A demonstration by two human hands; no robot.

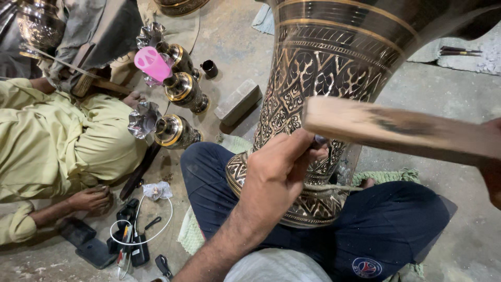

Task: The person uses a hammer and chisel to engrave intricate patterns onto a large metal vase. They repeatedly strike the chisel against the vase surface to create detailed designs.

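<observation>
Tall engraved brass vase (334, 78) stands between the knees, pattern already cut over most of the band beside the fingers; left hand (276, 172) pinches a small chisel (319, 140) against it; right hand (493, 167), fingers closed, holds a wooden mallet (391, 128) above

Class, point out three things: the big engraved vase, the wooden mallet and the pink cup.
engraved vase (334, 68), head view, on its patterned neck.
wooden mallet (396, 130), head view, mid-length of the wooden bar.
pink cup (152, 63), head view, on its side wall.
</observation>
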